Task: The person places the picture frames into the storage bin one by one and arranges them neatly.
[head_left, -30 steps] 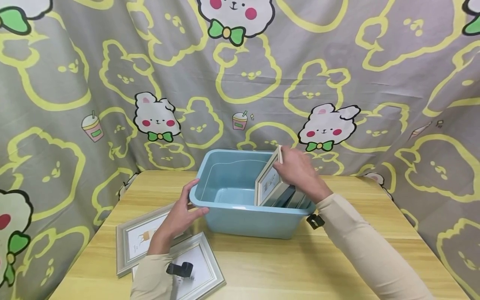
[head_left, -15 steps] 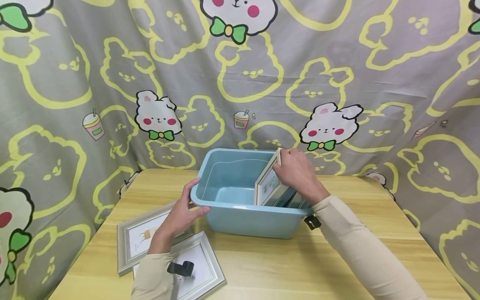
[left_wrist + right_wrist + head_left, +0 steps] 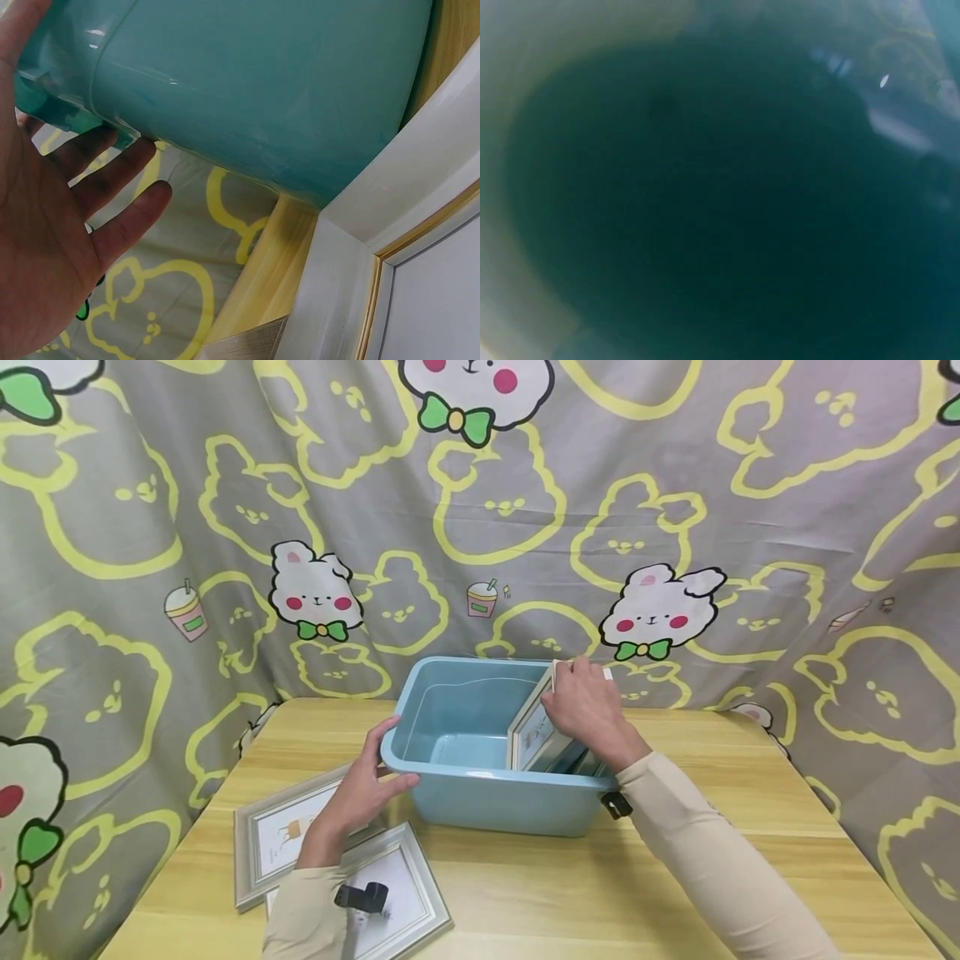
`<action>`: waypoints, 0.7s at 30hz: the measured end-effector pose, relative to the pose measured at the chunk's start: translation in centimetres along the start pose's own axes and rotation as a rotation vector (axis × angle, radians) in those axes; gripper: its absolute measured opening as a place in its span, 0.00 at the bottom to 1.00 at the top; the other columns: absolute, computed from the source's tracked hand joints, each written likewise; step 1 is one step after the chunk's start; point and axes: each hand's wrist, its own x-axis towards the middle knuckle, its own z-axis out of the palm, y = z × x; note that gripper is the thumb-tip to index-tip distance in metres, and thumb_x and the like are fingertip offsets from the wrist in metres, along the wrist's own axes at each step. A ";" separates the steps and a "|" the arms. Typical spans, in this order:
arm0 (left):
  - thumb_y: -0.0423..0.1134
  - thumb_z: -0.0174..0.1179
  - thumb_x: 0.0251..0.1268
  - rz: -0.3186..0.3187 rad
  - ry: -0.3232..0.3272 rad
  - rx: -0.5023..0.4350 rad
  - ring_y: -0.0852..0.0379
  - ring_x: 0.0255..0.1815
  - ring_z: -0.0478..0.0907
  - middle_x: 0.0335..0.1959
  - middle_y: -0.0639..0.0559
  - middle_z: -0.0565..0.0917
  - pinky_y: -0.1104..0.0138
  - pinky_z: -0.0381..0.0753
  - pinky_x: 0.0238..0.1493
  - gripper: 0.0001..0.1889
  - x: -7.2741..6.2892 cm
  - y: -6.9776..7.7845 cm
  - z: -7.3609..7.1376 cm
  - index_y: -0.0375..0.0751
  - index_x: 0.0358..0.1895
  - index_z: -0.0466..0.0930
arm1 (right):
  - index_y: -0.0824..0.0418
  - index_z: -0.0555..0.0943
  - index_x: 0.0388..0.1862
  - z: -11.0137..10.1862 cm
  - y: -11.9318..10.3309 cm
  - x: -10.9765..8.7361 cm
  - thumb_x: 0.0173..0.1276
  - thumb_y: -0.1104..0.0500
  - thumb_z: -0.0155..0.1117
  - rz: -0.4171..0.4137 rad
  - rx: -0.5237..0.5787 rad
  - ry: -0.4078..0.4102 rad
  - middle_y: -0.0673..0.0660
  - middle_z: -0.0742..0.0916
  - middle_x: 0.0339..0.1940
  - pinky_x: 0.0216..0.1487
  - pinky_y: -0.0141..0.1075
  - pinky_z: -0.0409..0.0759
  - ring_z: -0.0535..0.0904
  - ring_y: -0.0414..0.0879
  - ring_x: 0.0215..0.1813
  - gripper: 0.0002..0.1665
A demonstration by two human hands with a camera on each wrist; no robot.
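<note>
My left hand (image 3: 366,793) holds the near left corner of a light blue plastic basin (image 3: 495,802), thumb on the front wall and fingers at the side. In the left wrist view, several of its fingers (image 3: 124,225) reach under the rim. My right hand (image 3: 588,703) grips the top edge of a cream picture frame (image 3: 531,735), which leans tilted in the basin's right part. Behind it, more frames (image 3: 577,758) are partly hidden by the hand and rim. The right wrist view is dark and blurred, pressed close to the basin.
Two silver-grey picture frames lie on the wooden table (image 3: 600,902) at the left: one with a brown chair-like print (image 3: 288,831), the other (image 3: 405,893) partly under my left forearm. A patterned grey curtain (image 3: 480,527) hangs behind the table.
My right hand has shifted slightly left and down with the top of the frame. A pale corner now shows behind it. My left hand stays at the basin corner.
</note>
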 end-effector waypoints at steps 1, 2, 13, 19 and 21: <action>0.40 0.68 0.58 0.002 0.000 0.000 0.38 0.64 0.71 0.68 0.37 0.66 0.43 0.71 0.61 0.46 0.0 0.0 0.0 0.58 0.75 0.48 | 0.68 0.74 0.58 0.0 0.0 0.0 0.68 0.51 0.55 0.000 -0.006 0.001 0.63 0.75 0.43 0.35 0.44 0.73 0.70 0.56 0.44 0.27; 0.40 0.68 0.58 0.003 0.000 0.000 0.38 0.64 0.71 0.68 0.37 0.66 0.43 0.71 0.61 0.46 0.0 0.0 0.0 0.58 0.75 0.48 | 0.68 0.74 0.58 0.0 0.0 0.0 0.68 0.51 0.55 -0.002 -0.012 0.003 0.63 0.75 0.43 0.35 0.43 0.72 0.70 0.56 0.44 0.27; 0.41 0.67 0.59 -0.016 -0.006 0.000 0.38 0.65 0.70 0.69 0.38 0.66 0.42 0.70 0.62 0.45 0.1 -0.1 0.2 0.60 0.75 0.47 | 0.64 0.74 0.60 0.4 0.0 -0.1 0.67 0.51 0.54 -0.008 -0.025 -0.008 0.63 0.72 0.54 0.55 0.57 0.68 0.65 0.60 0.57 0.27; 0.41 0.68 0.59 -0.021 -0.006 -0.002 0.37 0.65 0.70 0.69 0.38 0.65 0.42 0.70 0.62 0.45 0.0 -0.2 0.1 0.60 0.75 0.47 | 0.64 0.74 0.60 0.4 0.3 -0.4 0.67 0.51 0.53 -0.046 -0.031 -0.022 0.63 0.72 0.61 0.61 0.59 0.66 0.67 0.60 0.61 0.27; 0.41 0.68 0.59 -0.017 -0.005 -0.003 0.37 0.65 0.70 0.69 0.38 0.66 0.42 0.70 0.62 0.45 0.0 -0.2 0.1 0.60 0.75 0.47 | 0.65 0.75 0.59 0.3 0.4 -0.6 0.66 0.50 0.54 -0.068 -0.038 -0.021 0.63 0.73 0.61 0.60 0.58 0.68 0.69 0.60 0.59 0.28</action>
